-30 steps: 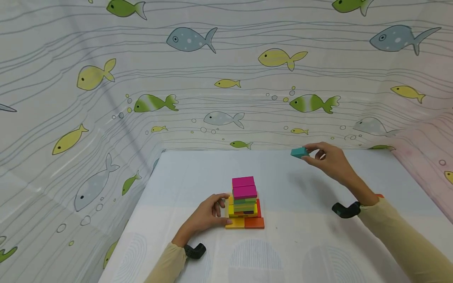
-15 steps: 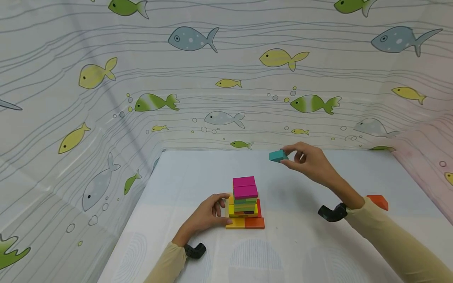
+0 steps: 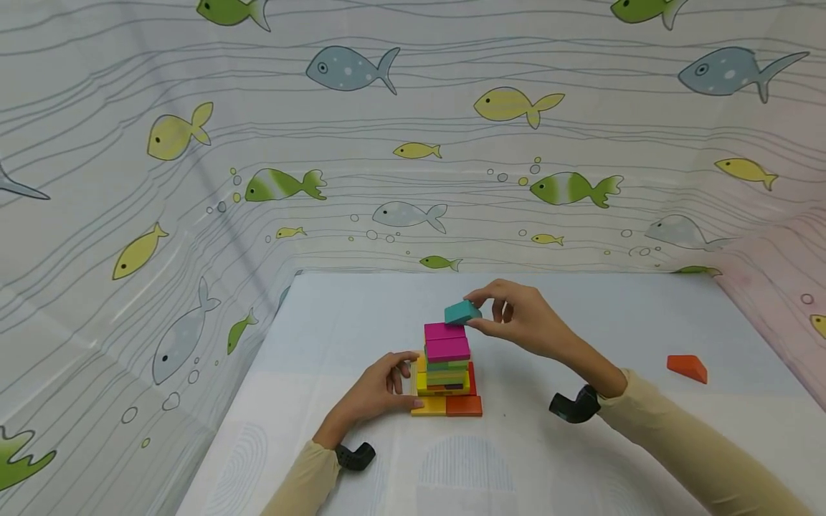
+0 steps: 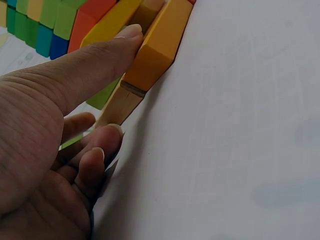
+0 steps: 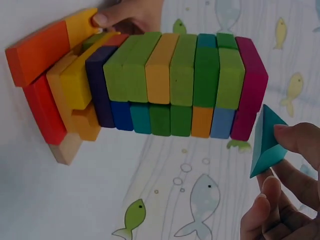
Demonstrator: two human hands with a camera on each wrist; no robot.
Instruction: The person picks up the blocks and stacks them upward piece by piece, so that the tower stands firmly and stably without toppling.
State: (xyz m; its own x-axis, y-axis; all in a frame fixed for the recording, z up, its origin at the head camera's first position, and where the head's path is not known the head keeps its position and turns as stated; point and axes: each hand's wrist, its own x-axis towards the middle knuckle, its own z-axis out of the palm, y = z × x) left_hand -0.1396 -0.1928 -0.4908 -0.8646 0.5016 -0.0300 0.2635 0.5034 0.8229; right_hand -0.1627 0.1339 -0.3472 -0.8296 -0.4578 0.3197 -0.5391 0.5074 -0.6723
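Note:
My right hand point(image 3: 529, 322) pinches a teal triangular block point(image 3: 459, 312) between thumb and fingers. In the head view it overlaps the far edge of the magenta blocks point(image 3: 447, 350) topping a tower of coloured blocks. The right wrist view has the teal block point(image 5: 265, 145) right beside those magenta blocks point(image 5: 251, 75). Below them, green, blue and orange blocks stand in stacked pairs. At the tower's left foot is my left hand point(image 3: 374, 387), its straight thumb point(image 4: 110, 57) touching a yellow-orange base block point(image 4: 157, 47). Its other fingers lie bent beside the base.
A loose orange-red block point(image 3: 687, 368) lies on the white table at the right. An orange base block point(image 3: 463, 406) sits at the tower's front. Behind and to the left hangs a fish-patterned sheet point(image 3: 361, 172).
My right hand has carried the teal block leftward and then down to the top of the tower. The orange-red block has come out from behind the right wrist. My left hand stays put.

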